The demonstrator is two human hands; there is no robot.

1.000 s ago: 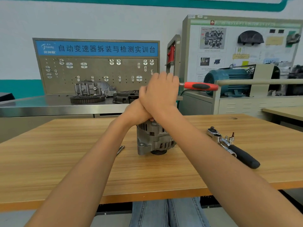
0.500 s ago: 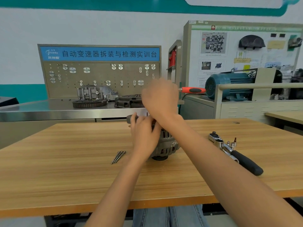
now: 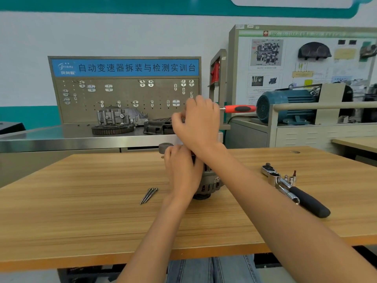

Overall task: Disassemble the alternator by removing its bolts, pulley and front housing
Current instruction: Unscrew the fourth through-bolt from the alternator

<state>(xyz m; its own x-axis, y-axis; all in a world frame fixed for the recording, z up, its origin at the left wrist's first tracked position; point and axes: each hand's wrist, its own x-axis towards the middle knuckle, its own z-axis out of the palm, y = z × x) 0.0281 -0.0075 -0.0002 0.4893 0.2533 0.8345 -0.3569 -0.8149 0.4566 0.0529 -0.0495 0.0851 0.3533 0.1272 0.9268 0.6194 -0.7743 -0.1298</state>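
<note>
The grey alternator (image 3: 212, 184) stands on the wooden table (image 3: 81, 211), mostly hidden behind my arms. My left hand (image 3: 181, 170) grips its near side, and a mounting lug (image 3: 164, 147) pokes out above the fingers. My right hand (image 3: 199, 123) is above the alternator with fingers curled round a red-handled tool (image 3: 239, 108), whose handle sticks out level to the right. The tool's working end and the alternator's top are hidden by my hands. Three long bolts (image 3: 149, 195) lie together on the table left of the alternator.
A ratchet with a black handle (image 3: 295, 190) lies to the right with small sockets (image 3: 289, 177) beside it. Behind the table are a steel bench with a gearbox casing (image 3: 120, 117), a pegboard (image 3: 126, 94) and a blue motor (image 3: 285, 105).
My left hand has come off the top under my right hand and dropped to grip the alternator's side. The right hand with the tool stays above it.
</note>
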